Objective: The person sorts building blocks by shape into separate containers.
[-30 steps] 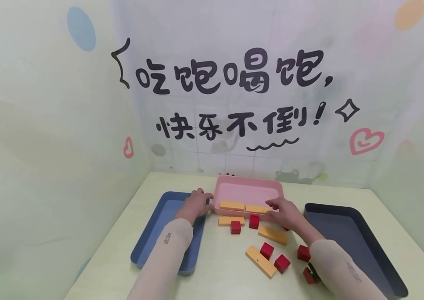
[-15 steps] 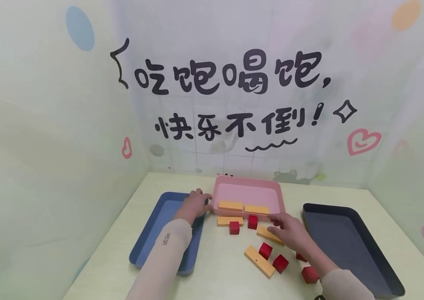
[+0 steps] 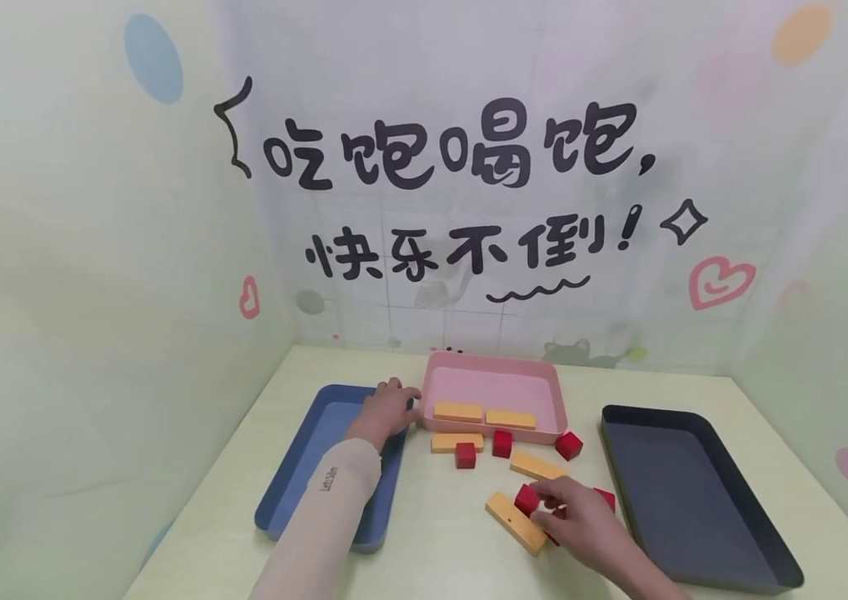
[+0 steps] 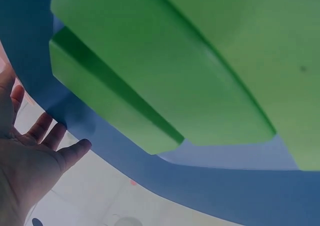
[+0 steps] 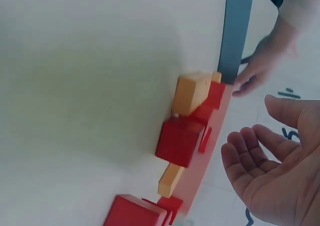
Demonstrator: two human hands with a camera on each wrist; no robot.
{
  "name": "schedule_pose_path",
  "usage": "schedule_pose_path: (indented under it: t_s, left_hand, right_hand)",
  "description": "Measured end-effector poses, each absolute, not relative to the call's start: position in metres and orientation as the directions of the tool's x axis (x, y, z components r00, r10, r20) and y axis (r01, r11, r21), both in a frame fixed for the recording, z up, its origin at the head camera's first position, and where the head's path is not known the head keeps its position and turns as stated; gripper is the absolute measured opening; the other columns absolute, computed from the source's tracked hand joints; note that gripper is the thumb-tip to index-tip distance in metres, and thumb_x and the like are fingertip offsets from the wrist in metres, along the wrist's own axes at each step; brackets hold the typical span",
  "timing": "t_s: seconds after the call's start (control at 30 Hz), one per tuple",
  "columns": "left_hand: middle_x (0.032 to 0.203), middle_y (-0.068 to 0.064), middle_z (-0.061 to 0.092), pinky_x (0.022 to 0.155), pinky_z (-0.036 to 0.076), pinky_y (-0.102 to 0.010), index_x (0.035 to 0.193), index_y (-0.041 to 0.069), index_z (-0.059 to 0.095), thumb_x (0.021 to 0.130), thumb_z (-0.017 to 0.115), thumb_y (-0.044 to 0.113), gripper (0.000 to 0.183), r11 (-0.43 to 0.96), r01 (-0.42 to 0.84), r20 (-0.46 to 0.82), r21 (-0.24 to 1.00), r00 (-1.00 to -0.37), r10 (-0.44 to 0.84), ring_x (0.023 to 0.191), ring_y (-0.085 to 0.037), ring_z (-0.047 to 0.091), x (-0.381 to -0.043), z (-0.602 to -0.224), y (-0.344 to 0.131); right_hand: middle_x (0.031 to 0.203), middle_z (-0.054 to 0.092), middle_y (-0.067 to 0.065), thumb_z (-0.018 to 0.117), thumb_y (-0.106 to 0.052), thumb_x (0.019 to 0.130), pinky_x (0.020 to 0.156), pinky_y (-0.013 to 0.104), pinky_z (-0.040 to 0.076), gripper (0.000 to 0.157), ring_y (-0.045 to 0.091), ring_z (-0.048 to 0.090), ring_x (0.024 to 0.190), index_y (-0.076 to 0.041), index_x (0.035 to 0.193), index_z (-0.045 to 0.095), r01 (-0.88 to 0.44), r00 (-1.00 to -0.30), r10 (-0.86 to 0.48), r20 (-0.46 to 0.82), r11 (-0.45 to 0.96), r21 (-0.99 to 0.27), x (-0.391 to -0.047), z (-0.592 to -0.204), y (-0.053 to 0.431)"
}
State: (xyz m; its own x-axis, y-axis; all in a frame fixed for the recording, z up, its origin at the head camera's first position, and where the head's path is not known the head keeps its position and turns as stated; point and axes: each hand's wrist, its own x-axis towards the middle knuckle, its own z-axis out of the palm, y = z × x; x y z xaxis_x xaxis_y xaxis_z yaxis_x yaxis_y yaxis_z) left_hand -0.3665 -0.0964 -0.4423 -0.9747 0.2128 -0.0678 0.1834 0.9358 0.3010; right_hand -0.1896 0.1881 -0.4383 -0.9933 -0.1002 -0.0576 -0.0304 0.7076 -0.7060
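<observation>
My left hand (image 3: 386, 412) rests at the far right corner of the blue tray (image 3: 322, 450), fingers loosely bent. In the left wrist view its fingers lie by the tray's rim, and large green blocks (image 4: 125, 71) fill much of the picture. My right hand (image 3: 581, 525) hovers among the scattered blocks, thumb and fingers apart. Near its fingertips are a red cube (image 3: 526, 498) and a yellow oblong block (image 3: 510, 518); another red cube is mostly hidden beneath it. The right wrist view shows that hand (image 5: 280, 171) with nothing in it, beyond a red cube (image 5: 180, 141).
A pink tray (image 3: 495, 383) at the back holds two yellow blocks (image 3: 457, 412). In front of it lie more yellow blocks (image 3: 538, 465) and several red cubes (image 3: 569, 446). A dark grey tray (image 3: 694, 500) stands on the right. Walls close in the table's back and sides.
My right hand has moved from the pink tray's front right edge toward me, over the nearer blocks, uncovering a red cube by the tray corner. The left hand has stayed in place.
</observation>
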Motion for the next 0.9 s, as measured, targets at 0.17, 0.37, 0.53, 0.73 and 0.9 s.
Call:
schedule_pose_path:
  t_s: [0.17,0.37,0.53,0.73,0.9]
  left_hand:
    - [0.131,-0.015,0.049,0.102,0.039,-0.057,0.133,0.020,0.063,0.097,0.064,0.033,0.039,0.935,0.185,-0.068,0.304,-0.974,0.215,0.118,-0.033,0.045,-0.368,-0.441,-0.098]
    - [0.132,-0.015,0.048,0.103,0.039,-0.057,0.134,0.021,0.063,0.097,0.063,0.033,0.039,0.939,0.181,-0.069,0.293,-0.975,0.209,0.119,-0.033,0.045,-0.368,-0.442,-0.099]
    - [0.132,-0.014,0.049,0.103,0.039,-0.057,0.133,0.021,0.063,0.097,0.064,0.034,0.038,0.936,0.187,-0.066,0.297,-0.974,0.216,0.119,-0.033,0.045,-0.367,-0.442,-0.097]
    - [0.130,-0.014,0.050,0.104,0.039,-0.057,0.131,0.022,0.064,0.096,0.065,0.033,0.037,0.939,0.183,-0.065,0.291,-0.975,0.211,0.119,-0.033,0.045,-0.365,-0.441,-0.097]
    - [0.131,-0.014,0.050,0.103,0.039,-0.058,0.131,0.021,0.064,0.097,0.065,0.034,0.036,0.939,0.189,-0.064,0.287,-0.974,0.216,0.120,-0.034,0.045,-0.364,-0.439,-0.097]
  right_hand:
    - [0.093,0.062,-0.001,0.079,-0.019,0.085,0.072,0.034,0.052,0.038,0.018,0.053,0.081,-0.002,0.118,0.070,-0.018,-0.977,-0.159,-0.142,0.724,-0.690,-0.177,-0.447,0.188]
    - [0.091,0.061,-0.001,0.079,-0.020,0.084,0.076,0.039,0.054,0.042,0.018,0.053,0.081,0.003,0.118,0.069,-0.055,-0.962,-0.214,-0.168,0.758,-0.650,-0.172,-0.461,0.187]
    - [0.104,0.065,0.006,0.083,-0.022,0.080,0.084,0.049,0.055,0.046,0.019,0.056,0.085,0.001,0.117,0.070,-0.023,-0.968,-0.161,-0.193,0.821,-0.570,-0.173,-0.466,0.182]
    - [0.098,0.061,0.004,0.085,-0.021,0.077,0.078,0.042,0.055,0.045,0.018,0.053,0.080,0.001,0.114,0.071,-0.048,-0.981,-0.135,-0.136,0.860,-0.509,-0.175,-0.469,0.179]
    - [0.101,0.063,0.007,0.085,-0.024,0.078,0.081,0.045,0.055,0.045,0.020,0.054,0.083,0.001,0.114,0.071,-0.066,-0.978,-0.148,-0.145,0.885,-0.460,-0.180,-0.474,0.179]
